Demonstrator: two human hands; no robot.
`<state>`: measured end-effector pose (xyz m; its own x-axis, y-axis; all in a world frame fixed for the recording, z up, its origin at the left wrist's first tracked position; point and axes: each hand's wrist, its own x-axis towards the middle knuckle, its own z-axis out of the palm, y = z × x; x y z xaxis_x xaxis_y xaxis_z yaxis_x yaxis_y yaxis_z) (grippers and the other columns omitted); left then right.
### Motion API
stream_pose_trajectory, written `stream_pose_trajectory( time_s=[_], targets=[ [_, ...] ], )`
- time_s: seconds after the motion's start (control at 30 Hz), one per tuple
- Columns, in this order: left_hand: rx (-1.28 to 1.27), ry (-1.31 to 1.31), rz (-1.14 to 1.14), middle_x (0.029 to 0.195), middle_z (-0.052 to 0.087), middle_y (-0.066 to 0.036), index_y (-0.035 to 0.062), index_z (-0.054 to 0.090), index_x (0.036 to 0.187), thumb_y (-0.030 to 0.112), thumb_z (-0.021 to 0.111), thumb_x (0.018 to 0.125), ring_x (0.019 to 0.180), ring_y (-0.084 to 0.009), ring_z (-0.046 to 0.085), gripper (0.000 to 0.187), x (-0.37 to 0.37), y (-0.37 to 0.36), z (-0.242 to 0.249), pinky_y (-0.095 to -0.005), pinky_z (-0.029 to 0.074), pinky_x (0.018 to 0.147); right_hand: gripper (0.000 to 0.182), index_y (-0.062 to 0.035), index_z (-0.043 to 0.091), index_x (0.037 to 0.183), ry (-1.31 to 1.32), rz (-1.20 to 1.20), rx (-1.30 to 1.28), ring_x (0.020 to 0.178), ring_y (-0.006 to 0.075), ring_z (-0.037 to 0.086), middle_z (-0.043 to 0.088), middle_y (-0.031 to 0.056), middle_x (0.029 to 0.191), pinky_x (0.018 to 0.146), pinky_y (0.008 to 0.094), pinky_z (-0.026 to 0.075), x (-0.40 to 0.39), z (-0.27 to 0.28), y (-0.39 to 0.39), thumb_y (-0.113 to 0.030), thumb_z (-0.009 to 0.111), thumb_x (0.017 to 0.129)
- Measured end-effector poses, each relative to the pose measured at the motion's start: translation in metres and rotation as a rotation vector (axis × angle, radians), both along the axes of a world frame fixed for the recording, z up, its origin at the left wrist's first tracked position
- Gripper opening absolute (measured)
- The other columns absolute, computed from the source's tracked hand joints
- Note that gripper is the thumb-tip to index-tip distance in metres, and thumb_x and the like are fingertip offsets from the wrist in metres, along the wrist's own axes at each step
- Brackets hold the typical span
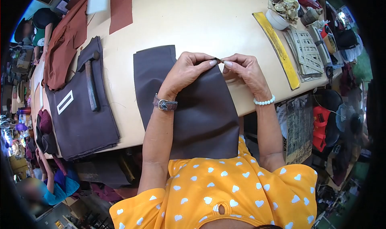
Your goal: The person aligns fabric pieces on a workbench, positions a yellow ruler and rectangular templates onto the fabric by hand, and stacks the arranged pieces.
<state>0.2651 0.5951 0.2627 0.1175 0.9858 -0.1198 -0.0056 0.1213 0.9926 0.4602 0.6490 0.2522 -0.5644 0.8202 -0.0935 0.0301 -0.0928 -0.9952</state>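
A dark brown sheet of leather-like material [201, 112] lies partly on the table and hangs over its front edge against my body. My left hand [189, 70] pinches the sheet's upper corner between thumb and forefinger. Close beside it, my right hand [247, 72] has its thumb and forefinger pressed together at the same corner. What the right fingertips hold is too small to make out. The corner is raised a little off the table.
Left of me, a hammer [91, 82] and a white rectangular frame [65, 102] rest on stacked dark sheets [84, 124]. Reddish-brown material [64, 56] lies beyond. To the right are a yellow strip [277, 52], slatted templates [305, 52] and a white bowl [277, 19]. Two people are at the left.
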Motion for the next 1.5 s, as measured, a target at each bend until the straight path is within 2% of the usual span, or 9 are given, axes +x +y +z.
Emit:
stream_pose_trajectory(
  time_s=[0.53, 0.7, 0.8, 0.9, 0.93, 1.03, 1.1, 1.23, 1.5],
  targets=[
    [0.050, 0.120, -0.011, 0.083, 0.066, -0.004, -0.0014, 0.067, 0.098, 0.014, 0.059, 0.086, 0.070, -0.0052, 0.058, 0.021, -0.001, 0.000, 0.001, -0.0180, 0.047, 0.066, 0.015, -0.0026, 0.069, 0.089, 0.009, -0.210, -0.004, 0.070, 0.0066, 0.057, 0.064, 0.0036, 0.072, 0.067, 0.0203, 0.044, 0.008, 0.000, 0.004, -0.015, 0.061, 0.085],
    [0.029, 0.044, -0.005, 0.083, 0.066, -0.004, -0.0016, 0.067, 0.099, 0.009, 0.056, 0.085, 0.071, -0.0056, 0.058, 0.020, 0.004, 0.001, 0.005, -0.0180, 0.048, 0.068, 0.026, 0.0045, 0.064, 0.102, -0.348, -0.849, 0.477, 0.079, 0.0186, 0.063, 0.067, 0.0114, 0.082, 0.077, 0.0291, 0.047, 0.068, -0.021, 0.053, -0.014, 0.059, 0.085],
    [0.037, 0.044, -0.007, 0.085, 0.065, -0.003, -0.0005, 0.066, 0.102, 0.007, 0.055, 0.084, 0.072, -0.0053, 0.058, 0.022, 0.001, -0.001, 0.004, -0.0177, 0.047, 0.069, 0.035, 0.0081, 0.056, 0.114, -0.919, -0.910, 0.782, 0.086, 0.0331, 0.062, 0.065, 0.0188, 0.095, 0.083, 0.0387, 0.046, 0.092, -0.003, 0.074, -0.013, 0.056, 0.085],
    [0.078, 0.062, 0.008, 0.087, 0.063, -0.002, 0.0016, 0.064, 0.108, 0.006, 0.055, 0.083, 0.074, -0.0050, 0.056, 0.026, 0.002, 0.000, 0.005, -0.0179, 0.047, 0.070, 0.044, 0.0076, 0.046, 0.124, -0.898, -0.897, 1.317, 0.092, 0.0405, 0.058, 0.060, 0.0229, 0.106, 0.087, 0.0458, 0.043, 0.088, -0.003, 0.076, -0.013, 0.054, 0.086],
    [0.078, 0.071, 0.012, 0.087, 0.062, -0.001, 0.0025, 0.063, 0.110, 0.006, 0.056, 0.083, 0.075, -0.0049, 0.056, 0.028, 0.002, -0.001, 0.008, -0.0181, 0.046, 0.070, 0.052, 0.0071, 0.038, 0.130, -0.850, -0.787, 1.361, 0.084, 0.0331, 0.062, 0.059, 0.0198, 0.108, 0.079, 0.0411, 0.048, 0.076, 0.003, 0.063, -0.016, 0.056, 0.086],
    [0.077, 0.049, 0.019, 0.088, 0.061, -0.002, 0.0049, 0.058, 0.117, 0.008, 0.061, 0.080, 0.079, -0.0063, 0.055, 0.037, 0.002, 0.000, 0.007, -0.0205, 0.045, 0.071, 0.061, 0.0063, 0.030, 0.134, -0.342, -0.401, 0.380, 0.064, 0.0196, 0.061, 0.060, 0.0117, 0.084, 0.057, 0.0306, 0.049, 0.009, 0.029, -0.027, -0.011, 0.061, 0.084],
    [0.114, 0.028, 0.043, 0.091, 0.063, -0.005, 0.0044, 0.057, 0.118, 0.009, 0.063, 0.078, 0.083, -0.0104, 0.058, 0.040, 0.002, 0.000, 0.003, -0.0230, 0.046, 0.074, 0.060, 0.0000, 0.029, 0.137, -0.239, -0.313, 0.400, 0.058, 0.0068, 0.050, 0.057, 0.0060, 0.076, 0.056, 0.0227, 0.044, -0.011, 0.006, -0.053, -0.004, 0.057, 0.084],
    [0.668, 0.905, 0.517, 0.110, 0.060, -0.017, 0.0010, 0.056, 0.116, 0.010, 0.065, 0.078, 0.102, -0.0298, 0.056, 0.040, -0.004, -0.035, 0.023, -0.0364, 0.044, 0.086, 0.064, -0.0022, 0.031, 0.137, -0.299, -0.367, 0.607, 0.058, 0.0140, 0.054, 0.055, 0.0086, 0.066, 0.056, 0.0279, 0.044, -0.025, -0.014, -0.055, 0.001, 0.059, 0.080],
    [0.200, 1.304, 0.838, 0.103, 0.058, -0.018, -0.0002, 0.060, 0.097, 0.017, 0.069, 0.075, 0.098, -0.0350, 0.054, 0.030, -0.023, -0.151, -0.021, -0.0405, 0.042, 0.088, 0.064, -0.0043, 0.036, 0.134, -0.863, -0.480, 1.303, 0.091, 0.0303, 0.057, 0.058, 0.0162, 0.099, 0.079, 0.0381, 0.046, -0.021, 0.007, -0.047, -0.006, 0.063, 0.076]
  ],
)
